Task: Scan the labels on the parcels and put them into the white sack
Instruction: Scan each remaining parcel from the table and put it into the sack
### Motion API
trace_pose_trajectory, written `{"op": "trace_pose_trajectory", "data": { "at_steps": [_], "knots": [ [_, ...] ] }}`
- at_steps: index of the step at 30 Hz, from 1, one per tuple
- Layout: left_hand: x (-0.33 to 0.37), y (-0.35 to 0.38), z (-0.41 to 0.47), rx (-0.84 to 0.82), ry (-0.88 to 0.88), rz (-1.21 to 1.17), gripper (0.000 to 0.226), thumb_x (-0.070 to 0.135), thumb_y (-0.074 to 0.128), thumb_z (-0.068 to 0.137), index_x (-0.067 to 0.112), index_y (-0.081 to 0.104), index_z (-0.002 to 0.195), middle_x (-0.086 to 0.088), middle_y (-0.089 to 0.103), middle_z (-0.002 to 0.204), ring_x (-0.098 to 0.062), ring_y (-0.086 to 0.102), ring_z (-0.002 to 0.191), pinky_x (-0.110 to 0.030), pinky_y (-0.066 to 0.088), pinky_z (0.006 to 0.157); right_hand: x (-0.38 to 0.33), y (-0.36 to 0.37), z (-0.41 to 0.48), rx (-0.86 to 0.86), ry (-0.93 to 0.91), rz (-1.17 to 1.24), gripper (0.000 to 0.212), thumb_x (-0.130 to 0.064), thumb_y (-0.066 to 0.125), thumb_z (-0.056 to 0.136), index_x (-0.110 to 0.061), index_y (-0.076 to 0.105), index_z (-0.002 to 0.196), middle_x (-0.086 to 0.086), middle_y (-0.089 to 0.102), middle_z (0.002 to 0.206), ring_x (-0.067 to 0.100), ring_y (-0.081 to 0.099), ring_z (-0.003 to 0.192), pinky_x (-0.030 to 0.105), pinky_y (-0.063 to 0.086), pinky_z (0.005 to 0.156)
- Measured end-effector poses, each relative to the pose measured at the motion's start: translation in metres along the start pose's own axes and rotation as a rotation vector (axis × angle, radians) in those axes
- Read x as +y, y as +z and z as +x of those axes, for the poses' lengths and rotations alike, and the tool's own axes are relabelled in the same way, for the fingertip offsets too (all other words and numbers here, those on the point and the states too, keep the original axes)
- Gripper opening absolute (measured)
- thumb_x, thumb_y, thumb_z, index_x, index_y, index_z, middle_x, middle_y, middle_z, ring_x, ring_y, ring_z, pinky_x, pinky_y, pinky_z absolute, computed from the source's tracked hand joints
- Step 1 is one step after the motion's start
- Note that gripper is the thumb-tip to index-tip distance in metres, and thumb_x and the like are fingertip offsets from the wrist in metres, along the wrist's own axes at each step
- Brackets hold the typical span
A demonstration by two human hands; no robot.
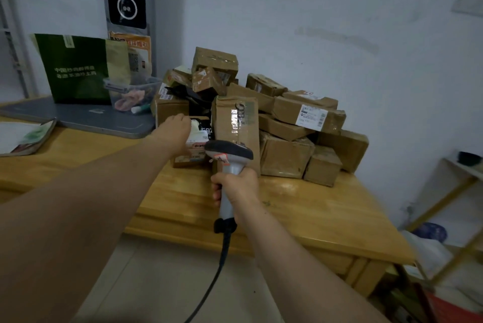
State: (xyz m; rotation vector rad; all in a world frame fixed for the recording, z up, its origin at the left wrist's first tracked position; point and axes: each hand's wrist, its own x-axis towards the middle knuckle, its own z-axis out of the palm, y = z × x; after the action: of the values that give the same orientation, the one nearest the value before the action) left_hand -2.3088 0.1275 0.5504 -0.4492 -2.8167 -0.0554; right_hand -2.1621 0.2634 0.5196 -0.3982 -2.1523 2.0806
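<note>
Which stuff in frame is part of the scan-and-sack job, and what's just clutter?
Job: parcel pile; small labelled parcel at the left hand; scanner held in the right hand. Sack not clearly visible.

Lying about: green paper bag; clear tub; grey board; booklet; side shelf.

1 head-worn view; looks forward and down, close over the table (326, 218).

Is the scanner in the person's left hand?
No, the right hand grips the scanner, while the left hand reaches to the parcels.
</note>
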Motion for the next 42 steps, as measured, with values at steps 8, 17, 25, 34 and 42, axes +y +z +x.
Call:
{"op": "trace_pose_trajectory", "data": {
  "at_steps": [8, 17, 25, 34, 42],
  "knots": [
    [-0.002, -0.005, 0.015, -0.019, -0.062, 0.08, 0.104, 0.051, 0.078, 0.069, 0.006, 0.025, 0.146, -0.019, 0.026, 0.138, -0.036, 0.029, 0.128, -0.042, 0.033, 0.108, 0.009, -0.009, -0.002, -0.01, 0.014, 0.004, 0.016, -0.001, 0.062, 0.082, -0.009, 0.055, 0.07, 0.004, 0.057, 0.058, 0.012, 0.052, 0.043, 0.025, 0.046, 0.047],
    [-0.015, -0.004, 0.005, 0.102, -0.109, -0.099, 0.086, 0.066, 0.075, 0.061, 0.009, 0.051, 0.12, -0.012, 0.057, 0.119, -0.029, 0.053, 0.108, -0.037, 0.043, 0.082, 0.015, -0.004, -0.003, -0.027, -0.02, -0.026, 0.017, -0.003, 0.063, 0.081, -0.008, 0.057, 0.067, 0.004, 0.059, 0.055, 0.012, 0.052, 0.04, 0.025, 0.046, 0.045],
    [-0.088, -0.032, -0.054, 0.095, -0.405, -0.525, 0.06, 0.058, 0.071, 0.073, 0.01, 0.066, 0.107, -0.01, 0.067, 0.109, -0.023, 0.062, 0.091, -0.032, 0.049, 0.066, 0.025, 0.022, -0.034, -0.173, -0.106, -0.08, 0.012, -0.004, 0.067, 0.081, -0.012, 0.058, 0.077, 0.002, 0.059, 0.06, 0.01, 0.052, 0.045, 0.022, 0.047, 0.046],
    [-0.123, -0.058, -0.126, 0.173, -0.492, -0.652, 0.036, 0.052, 0.077, 0.072, 0.02, 0.06, 0.074, -0.001, 0.056, 0.09, -0.013, 0.051, 0.072, -0.029, 0.042, 0.061, 0.035, 0.053, -0.068, -0.246, -0.16, -0.265, 0.013, -0.011, 0.074, 0.077, -0.011, 0.061, 0.078, 0.002, 0.06, 0.059, 0.013, 0.056, 0.047, 0.026, 0.052, 0.051],
    [-0.141, -0.072, -0.165, 0.154, -0.543, -0.684, 0.05, 0.054, 0.074, 0.073, 0.007, 0.071, 0.091, -0.008, 0.069, 0.09, -0.022, 0.063, 0.086, -0.039, 0.052, 0.078, 0.035, 0.075, -0.096, -0.292, -0.213, -0.298, 0.016, -0.009, 0.071, 0.079, -0.014, 0.058, 0.071, 0.0, 0.058, 0.054, 0.011, 0.053, 0.042, 0.027, 0.05, 0.048]
  ]
}}
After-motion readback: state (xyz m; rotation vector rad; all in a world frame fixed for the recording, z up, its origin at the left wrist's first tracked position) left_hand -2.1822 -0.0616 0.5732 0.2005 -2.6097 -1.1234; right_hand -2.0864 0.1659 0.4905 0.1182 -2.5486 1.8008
